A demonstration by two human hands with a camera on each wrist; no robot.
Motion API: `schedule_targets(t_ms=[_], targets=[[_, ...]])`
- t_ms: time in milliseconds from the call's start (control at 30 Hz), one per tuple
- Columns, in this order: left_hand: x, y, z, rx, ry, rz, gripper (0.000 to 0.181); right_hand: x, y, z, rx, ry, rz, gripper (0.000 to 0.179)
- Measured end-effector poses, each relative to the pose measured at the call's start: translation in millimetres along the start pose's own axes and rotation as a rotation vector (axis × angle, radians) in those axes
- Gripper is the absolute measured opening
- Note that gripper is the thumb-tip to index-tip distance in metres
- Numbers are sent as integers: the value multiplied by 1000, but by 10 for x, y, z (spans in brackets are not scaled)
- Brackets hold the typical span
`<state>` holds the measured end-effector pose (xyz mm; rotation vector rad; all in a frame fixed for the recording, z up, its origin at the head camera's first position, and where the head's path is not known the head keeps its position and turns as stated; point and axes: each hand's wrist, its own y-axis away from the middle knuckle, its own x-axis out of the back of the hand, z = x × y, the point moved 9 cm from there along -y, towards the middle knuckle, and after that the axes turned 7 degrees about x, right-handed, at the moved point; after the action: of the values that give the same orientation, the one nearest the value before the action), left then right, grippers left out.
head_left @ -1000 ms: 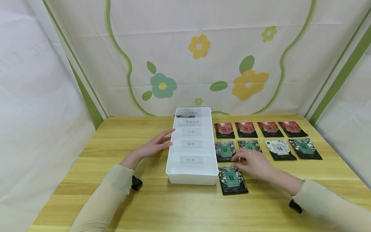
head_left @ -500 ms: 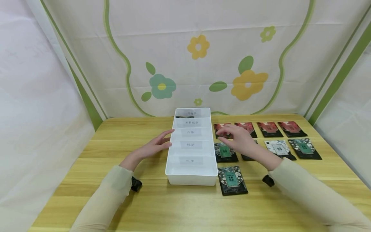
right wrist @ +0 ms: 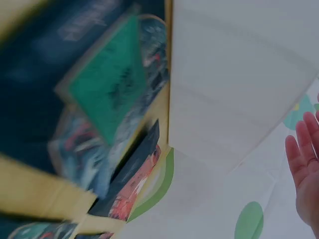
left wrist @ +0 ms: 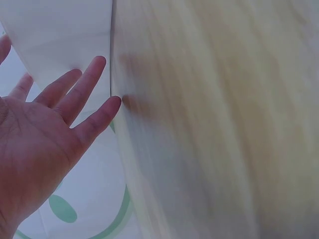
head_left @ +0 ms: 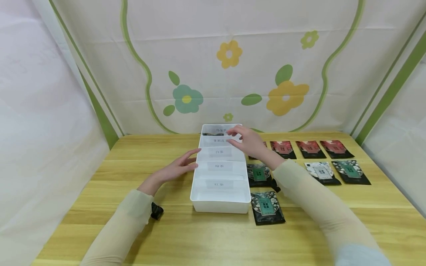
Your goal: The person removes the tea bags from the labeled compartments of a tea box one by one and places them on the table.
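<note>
A long white box [head_left: 220,206] stands on the table, split into several labelled compartments. A dark packet [head_left: 213,134] shows in its farthest compartment. My left hand [head_left: 174,168] rests fingertips against the box's left side, the fingers nearly straight, as the left wrist view also shows. Over the far right end of the box hovers my right hand [head_left: 247,142], thumb and fingers loosely bent and apart, with nothing seen between them. Below its wrist lies a dark tea sachet with a green label [head_left: 259,174]. Nearer the front is a black floral sachet with a teal label [head_left: 267,207].
Right of the box, red and black tea sachets [head_left: 311,149] form the back row. A white-topped sachet [head_left: 321,172] and a dark floral one [head_left: 351,171] lie in front of them. A printed cloth [head_left: 149,37] rises behind the wooden table [head_left: 213,240].
My right hand has swung left and away, from beside the green-labelled sachets, past the red row, to above the box's far end. The left hand and the box have stayed put.
</note>
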<state>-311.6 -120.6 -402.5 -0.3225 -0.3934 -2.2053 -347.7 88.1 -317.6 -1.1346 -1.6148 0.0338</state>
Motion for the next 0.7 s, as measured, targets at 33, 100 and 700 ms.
schedule_targets(t_ms=[33, 100, 700], targets=[[1, 0, -1, 1, 2, 0, 62, -34, -40, 34, -23, -13, -15, 30], [3, 2, 0, -2, 1, 0, 63, -98, -106, 103, -72, -30, -42, 33], [9, 2, -9, 5, -3, -1, 62, -480, -265, 405, -291, -122, -127, 41]])
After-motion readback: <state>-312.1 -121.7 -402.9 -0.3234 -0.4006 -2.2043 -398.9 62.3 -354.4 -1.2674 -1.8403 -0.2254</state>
